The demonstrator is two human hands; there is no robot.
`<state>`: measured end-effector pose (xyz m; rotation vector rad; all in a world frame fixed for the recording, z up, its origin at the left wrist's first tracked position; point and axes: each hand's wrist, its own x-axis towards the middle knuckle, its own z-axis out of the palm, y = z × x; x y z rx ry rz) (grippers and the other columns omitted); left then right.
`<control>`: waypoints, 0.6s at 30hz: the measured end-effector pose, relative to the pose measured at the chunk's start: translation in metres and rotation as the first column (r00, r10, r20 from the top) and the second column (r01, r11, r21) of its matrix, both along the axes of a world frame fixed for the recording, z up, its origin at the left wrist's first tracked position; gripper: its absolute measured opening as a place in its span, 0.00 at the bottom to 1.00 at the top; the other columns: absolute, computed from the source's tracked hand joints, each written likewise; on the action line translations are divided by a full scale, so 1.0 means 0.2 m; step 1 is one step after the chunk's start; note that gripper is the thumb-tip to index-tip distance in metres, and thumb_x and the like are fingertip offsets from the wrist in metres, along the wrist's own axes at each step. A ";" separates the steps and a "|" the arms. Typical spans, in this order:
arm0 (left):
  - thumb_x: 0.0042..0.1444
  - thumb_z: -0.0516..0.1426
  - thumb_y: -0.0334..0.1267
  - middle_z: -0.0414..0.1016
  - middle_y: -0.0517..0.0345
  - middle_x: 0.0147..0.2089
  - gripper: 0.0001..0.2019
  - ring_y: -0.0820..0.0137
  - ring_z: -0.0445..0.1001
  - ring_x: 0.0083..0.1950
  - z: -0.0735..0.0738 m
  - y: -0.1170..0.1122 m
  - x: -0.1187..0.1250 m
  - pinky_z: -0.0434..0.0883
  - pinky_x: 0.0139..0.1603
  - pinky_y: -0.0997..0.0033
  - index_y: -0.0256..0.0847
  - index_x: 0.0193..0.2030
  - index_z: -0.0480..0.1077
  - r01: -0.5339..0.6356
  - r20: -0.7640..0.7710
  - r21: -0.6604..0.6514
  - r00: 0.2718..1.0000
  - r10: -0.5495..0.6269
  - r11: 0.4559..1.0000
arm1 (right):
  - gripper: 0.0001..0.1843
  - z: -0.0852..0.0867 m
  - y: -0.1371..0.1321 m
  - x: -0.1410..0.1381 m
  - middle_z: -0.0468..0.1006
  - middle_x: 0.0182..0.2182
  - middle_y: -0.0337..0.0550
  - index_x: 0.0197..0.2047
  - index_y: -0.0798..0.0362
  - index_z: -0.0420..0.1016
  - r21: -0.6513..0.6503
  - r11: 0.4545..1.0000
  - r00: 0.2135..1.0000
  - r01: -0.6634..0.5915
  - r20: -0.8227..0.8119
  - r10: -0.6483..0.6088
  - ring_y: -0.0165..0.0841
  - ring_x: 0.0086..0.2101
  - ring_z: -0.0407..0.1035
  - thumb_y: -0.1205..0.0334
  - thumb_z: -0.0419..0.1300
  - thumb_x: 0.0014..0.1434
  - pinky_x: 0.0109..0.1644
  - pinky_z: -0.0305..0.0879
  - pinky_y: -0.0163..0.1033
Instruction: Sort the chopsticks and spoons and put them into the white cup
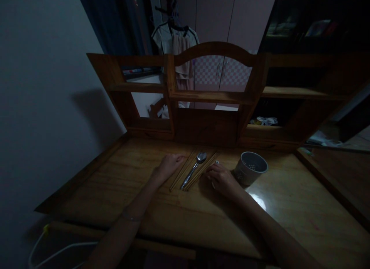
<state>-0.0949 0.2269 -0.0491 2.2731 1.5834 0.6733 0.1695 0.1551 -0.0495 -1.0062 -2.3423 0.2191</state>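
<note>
My left hand [170, 164] rests on the table in a loose fist, just left of the chopsticks, with nothing visible in it. My right hand [222, 178] has its fingers curled down over a slim white object [217, 162]; the white shows above and below the fingers, and its kind is hidden. Between the hands, several wooden chopsticks [181, 172] lie slanted side by side. Among them is a shiny metal spoon [201, 157], bowl end away from me; whether more than one spoon is stacked there I cannot tell. A grey perforated utensil holder [248, 172] stands right of my right hand.
The wooden table [138, 168] has a wooden shelf unit [206, 126] along its back edge. A white wall [58, 107] borders the left side. Clothes [185, 49] hang behind the shelf. White cord-like items [267, 121] lie in the right shelf compartment.
</note>
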 end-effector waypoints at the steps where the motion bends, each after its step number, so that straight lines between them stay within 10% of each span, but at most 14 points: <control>1: 0.61 0.52 0.42 0.81 0.52 0.41 0.15 0.64 0.77 0.39 -0.01 0.01 0.00 0.66 0.38 0.72 0.43 0.48 0.77 -0.027 -0.002 0.005 1.000 0.027 1.000 | 0.12 0.00 0.00 0.00 0.74 0.36 0.47 0.37 0.55 0.77 0.002 1.000 1.000 0.018 -0.001 -0.018 0.39 0.40 0.66 0.76 0.54 0.61 0.47 0.64 0.44; 12: 0.59 0.52 0.54 0.73 0.57 0.23 0.23 0.70 0.70 0.27 0.01 -0.03 0.03 0.57 0.30 0.73 0.39 0.24 0.74 -0.077 -0.025 0.039 0.997 0.078 0.996 | 0.23 0.04 -0.05 -0.05 0.72 0.49 0.43 0.57 0.49 0.70 -0.064 0.994 0.994 -0.084 0.066 0.089 0.40 0.49 0.62 0.76 0.53 0.61 0.56 0.59 0.48; 18: 0.59 0.56 0.43 0.71 0.62 0.31 0.10 0.72 0.68 0.31 0.02 -0.05 0.06 0.62 0.33 0.74 0.41 0.43 0.71 0.063 0.193 0.085 0.978 -0.079 0.994 | 0.25 0.03 -0.06 -0.07 0.70 0.52 0.42 0.58 0.47 0.69 -0.069 0.994 0.992 -0.091 0.083 0.096 0.40 0.51 0.61 0.76 0.53 0.61 0.56 0.60 0.48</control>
